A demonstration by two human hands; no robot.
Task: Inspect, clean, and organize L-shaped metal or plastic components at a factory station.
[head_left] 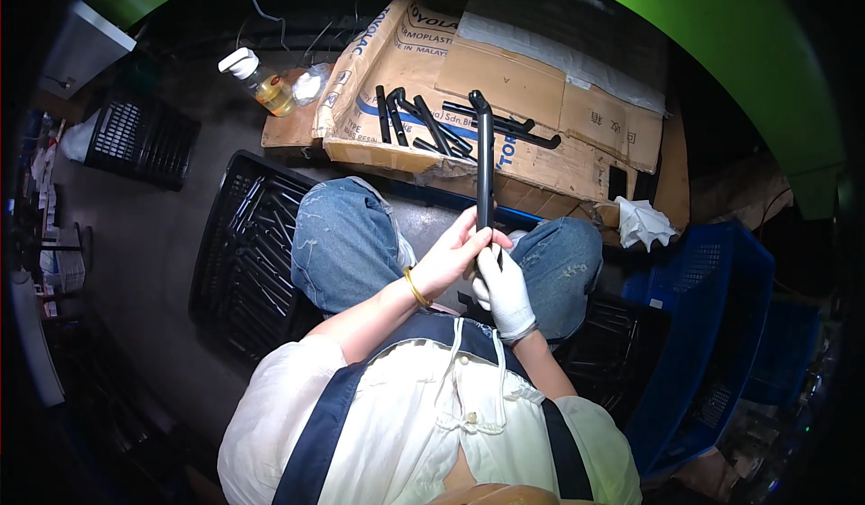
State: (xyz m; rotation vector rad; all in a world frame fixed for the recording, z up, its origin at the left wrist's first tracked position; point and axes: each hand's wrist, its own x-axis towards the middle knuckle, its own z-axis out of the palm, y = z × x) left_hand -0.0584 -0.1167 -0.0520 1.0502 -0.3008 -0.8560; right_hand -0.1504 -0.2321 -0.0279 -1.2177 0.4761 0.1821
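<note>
Gripping a black tube (486,158) in both hands, on the near side of the cardboard (577,176), with its bent end pointing away and seen against that cardboard. Bent inward at the wrist, above a gold-coloured bracelet (416,287), with the left hand's (463,248) bare fingers closed around the tube's lower part. Pressed in alongside, farther from the cardboard, with the white-gloved right hand (503,292) upright and its fingers curled on the near end, partly hidden. Scattered on the cardboard, with several more black tubes (431,125) beyond the hands.
</note>
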